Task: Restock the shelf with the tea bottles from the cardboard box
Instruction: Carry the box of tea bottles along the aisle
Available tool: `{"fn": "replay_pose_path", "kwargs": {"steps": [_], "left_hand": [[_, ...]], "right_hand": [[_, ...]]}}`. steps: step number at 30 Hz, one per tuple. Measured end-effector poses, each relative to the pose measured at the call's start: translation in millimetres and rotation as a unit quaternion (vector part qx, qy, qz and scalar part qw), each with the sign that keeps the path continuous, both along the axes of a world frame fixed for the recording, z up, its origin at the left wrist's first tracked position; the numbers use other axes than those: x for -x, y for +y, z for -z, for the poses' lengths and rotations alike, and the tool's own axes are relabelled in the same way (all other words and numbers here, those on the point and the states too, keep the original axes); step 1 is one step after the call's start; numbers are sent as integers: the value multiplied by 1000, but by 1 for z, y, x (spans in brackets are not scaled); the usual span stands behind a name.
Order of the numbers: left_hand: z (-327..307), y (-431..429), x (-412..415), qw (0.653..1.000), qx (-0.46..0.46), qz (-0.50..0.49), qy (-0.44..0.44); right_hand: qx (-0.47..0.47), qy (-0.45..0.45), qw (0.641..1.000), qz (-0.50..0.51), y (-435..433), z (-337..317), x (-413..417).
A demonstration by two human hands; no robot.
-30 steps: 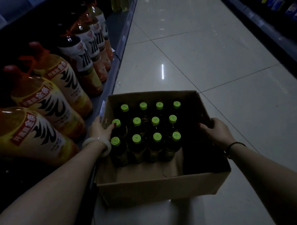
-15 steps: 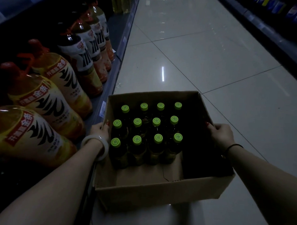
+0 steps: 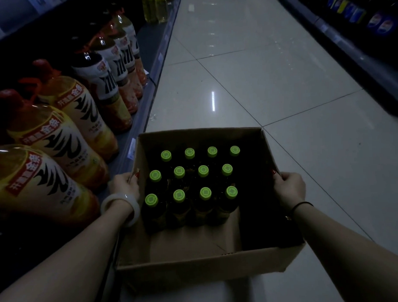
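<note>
The left hand (image 3: 125, 187) grasps the left wall of the cardboard box (image 3: 197, 266) with its fingers curled over the rim, and the right hand (image 3: 288, 189) grasps the right wall in the same way, both in the lower middle of the frame. A white bangle (image 3: 121, 205) sits on the left wrist and a thin black band (image 3: 301, 206) on the right one. Inside the box twelve tea bottles (image 3: 203, 171) with green caps stand upright in three rows of four, toward its far left side. The box is just beside the shelf (image 3: 146, 100) at the left of the frame, where large orange-labelled bottles (image 3: 58, 142) stand in a row; I cannot tell if it rests on the pale tiled floor (image 3: 258, 69)
</note>
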State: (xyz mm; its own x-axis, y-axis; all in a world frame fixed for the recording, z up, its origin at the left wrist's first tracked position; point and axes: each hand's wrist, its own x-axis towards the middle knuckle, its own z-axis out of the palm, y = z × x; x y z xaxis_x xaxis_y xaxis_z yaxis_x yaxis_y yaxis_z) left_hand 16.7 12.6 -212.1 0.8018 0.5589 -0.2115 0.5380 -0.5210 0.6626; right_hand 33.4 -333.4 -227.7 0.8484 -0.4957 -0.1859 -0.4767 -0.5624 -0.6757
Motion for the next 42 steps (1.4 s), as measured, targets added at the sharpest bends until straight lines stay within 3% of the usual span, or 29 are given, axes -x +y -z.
{"fn": "replay_pose_path", "kwargs": {"steps": [9,19,29,42], "left_hand": [[-25,-9,42,999,20,-36,22],[-95,-23,102,989,57,-25,133],[-257,-48,118,989,69,-39,123],[-479,-50,54,996,33,-42,64]], "right_hand": [[1,35,999,28,-11,-16,43],[-7,130,989,69,-26,-87,129],[13,118,990,76,-39,-257,151],[-4,80,995,64,-42,-498,66]]}}
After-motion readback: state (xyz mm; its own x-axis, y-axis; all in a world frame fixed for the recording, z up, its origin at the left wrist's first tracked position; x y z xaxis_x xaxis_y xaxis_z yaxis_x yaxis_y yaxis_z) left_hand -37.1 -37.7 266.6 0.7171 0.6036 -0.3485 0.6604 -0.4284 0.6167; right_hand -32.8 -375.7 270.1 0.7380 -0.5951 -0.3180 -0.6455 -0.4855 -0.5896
